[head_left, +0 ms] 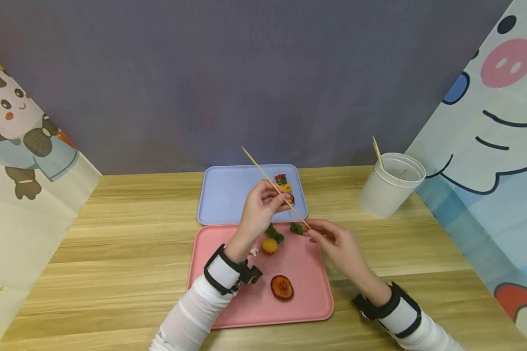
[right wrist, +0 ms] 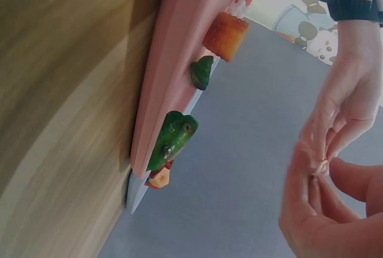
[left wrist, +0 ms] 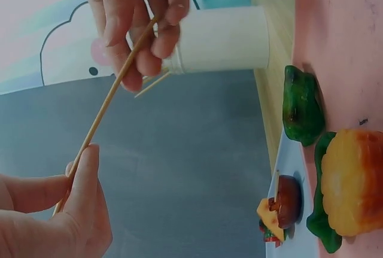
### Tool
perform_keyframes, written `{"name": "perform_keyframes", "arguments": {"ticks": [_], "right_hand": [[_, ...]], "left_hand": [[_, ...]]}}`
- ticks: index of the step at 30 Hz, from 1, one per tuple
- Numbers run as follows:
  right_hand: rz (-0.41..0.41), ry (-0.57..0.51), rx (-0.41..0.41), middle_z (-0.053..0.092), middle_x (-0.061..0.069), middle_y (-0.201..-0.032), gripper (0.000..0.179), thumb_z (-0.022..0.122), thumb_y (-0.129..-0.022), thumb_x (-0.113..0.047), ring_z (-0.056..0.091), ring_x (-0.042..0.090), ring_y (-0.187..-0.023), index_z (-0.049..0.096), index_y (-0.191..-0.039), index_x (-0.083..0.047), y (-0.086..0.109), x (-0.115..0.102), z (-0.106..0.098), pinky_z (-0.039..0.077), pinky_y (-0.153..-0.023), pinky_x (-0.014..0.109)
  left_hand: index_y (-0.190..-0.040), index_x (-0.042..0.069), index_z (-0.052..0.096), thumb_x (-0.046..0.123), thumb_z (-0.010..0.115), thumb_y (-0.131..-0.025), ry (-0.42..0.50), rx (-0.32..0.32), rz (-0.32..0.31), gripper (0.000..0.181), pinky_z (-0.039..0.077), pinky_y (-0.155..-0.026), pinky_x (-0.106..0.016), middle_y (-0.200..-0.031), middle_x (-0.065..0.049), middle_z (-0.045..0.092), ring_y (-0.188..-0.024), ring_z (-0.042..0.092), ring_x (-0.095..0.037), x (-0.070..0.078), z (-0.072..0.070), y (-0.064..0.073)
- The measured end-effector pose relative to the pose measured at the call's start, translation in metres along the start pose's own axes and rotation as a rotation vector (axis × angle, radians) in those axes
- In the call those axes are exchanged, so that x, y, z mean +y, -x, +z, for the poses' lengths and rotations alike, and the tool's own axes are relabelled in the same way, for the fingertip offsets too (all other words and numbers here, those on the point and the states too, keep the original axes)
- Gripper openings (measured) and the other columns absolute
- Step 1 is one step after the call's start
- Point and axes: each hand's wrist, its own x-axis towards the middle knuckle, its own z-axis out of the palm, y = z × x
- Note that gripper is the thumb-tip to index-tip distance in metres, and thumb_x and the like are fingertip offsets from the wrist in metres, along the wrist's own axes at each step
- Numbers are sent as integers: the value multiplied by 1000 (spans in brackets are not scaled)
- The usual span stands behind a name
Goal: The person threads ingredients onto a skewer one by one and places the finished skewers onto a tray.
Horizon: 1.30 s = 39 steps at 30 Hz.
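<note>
1 skewer (head_left: pixel 286 188) done, prob.; L fingers (left wrist: pixel 87 165) pinch bare stick (head_left: pixel 258 167); R fingers (head_left: pixel 325 225), can't tell; pcs. (head_left: pixel 282 287) left on pink tray (head_left: pixel 307 304).

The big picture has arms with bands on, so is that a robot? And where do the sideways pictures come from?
No robot: just a person's left hand and right hand. The big picture is taken from the head, looking down; the two tilted ones from the wrists. The left hand pinches a thin stick, and one end reaches the right hand. On the table are a blue tray and a pink tray, both holding food-like pieces, and a white cup with sticks inside.
</note>
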Motion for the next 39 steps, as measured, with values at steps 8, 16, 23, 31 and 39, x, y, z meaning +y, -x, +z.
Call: {"name": "perform_keyframes", "arguments": {"ticks": [8, 16, 23, 31, 39], "right_hand": [[-48, -7, 61, 71, 18, -81, 21, 63, -84, -3, 67, 16, -69, 67, -102, 6, -1, -11, -1, 53, -52, 22], [-60, -13, 92, 69, 25, -86, 18, 63, -81, 5, 67, 26, -68, 67, -97, 13, -4, -28, -8, 54, -59, 17], [-90, -14, 122, 68, 26, -83, 17, 62, -80, 8, 65, 31, -69, 67, -95, 13, -3, -19, -21, 54, -62, 17], [-82, 72, 162, 68, 26, -83, 17, 61, -80, 11, 66, 20, -71, 67, -95, 13, 1, -9, -40, 53, -63, 14], [-71, 143, 229, 69, 22, -84, 18, 64, -78, 8, 66, 14, -72, 70, -95, 6, 8, 27, -57, 51, -63, 11]], "left_hand": [[-106, -10, 47, -4, 51, -90, 14, -32, -3, 17, 54, -79, -40, -106, -39, 53, -89, 63, -30, 2, 3, 3], [-107, -6, 51, 7, 59, -88, -140, -71, -7, 25, 55, -79, -43, -102, -31, 59, -87, 62, -33, 3, -2, 1], [-114, 9, 60, 23, 71, -78, -790, -375, -45, 39, 51, -79, -34, -100, -7, 66, -90, 59, -17, 7, -14, 11], [-105, 12, 66, 9, 72, -70, -1059, -719, 19, 36, 48, -73, -23, -98, 0, 66, -87, 59, -17, 3, -14, 22], [-112, 13, 66, 11, 76, -66, -1210, -947, 133, 47, 42, -84, -23, -105, 1, 62, -95, 51, -10, -2, -15, 35]]}}
